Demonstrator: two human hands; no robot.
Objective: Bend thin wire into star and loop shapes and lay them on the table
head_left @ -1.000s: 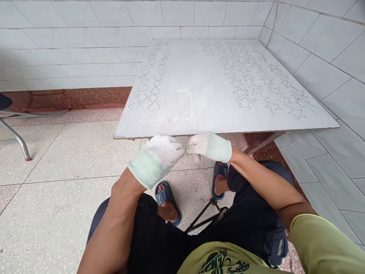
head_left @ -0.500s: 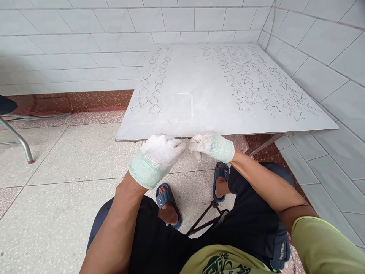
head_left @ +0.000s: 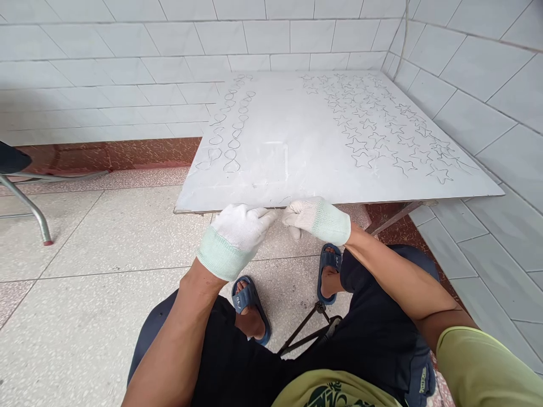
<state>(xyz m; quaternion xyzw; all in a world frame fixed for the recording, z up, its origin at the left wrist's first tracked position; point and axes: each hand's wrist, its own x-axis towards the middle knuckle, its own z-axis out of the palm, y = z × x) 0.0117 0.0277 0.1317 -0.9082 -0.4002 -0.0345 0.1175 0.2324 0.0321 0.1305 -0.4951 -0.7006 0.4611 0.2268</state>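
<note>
At the near edge of a white board (head_left: 297,152), my two gloved hands come close together, fingertips almost meeting. My left hand (head_left: 246,226) is closed, thumb and fingers pinched. My right hand (head_left: 306,217) pinches too, its other fingers curled under. A short thin wire (head_left: 283,199) shows just above the fingertips; most of it is hidden by the gloves, and its shape there is too fine to make out. On the board's right side lie many thin wire stars (head_left: 363,159). Along the left are rows of looped, figure-eight wire pieces (head_left: 232,161).
White tiled walls (head_left: 139,39) stand behind and to the right of the board. A metal chair leg (head_left: 36,215) is at the left on the speckled floor (head_left: 106,237). Below my hands are my sandalled feet (head_left: 250,308) and a dark folding stand (head_left: 305,328).
The view has tilted slightly, so the board sits a little lower. My hands keep the same pinched position, the left wrist turned slightly.
</note>
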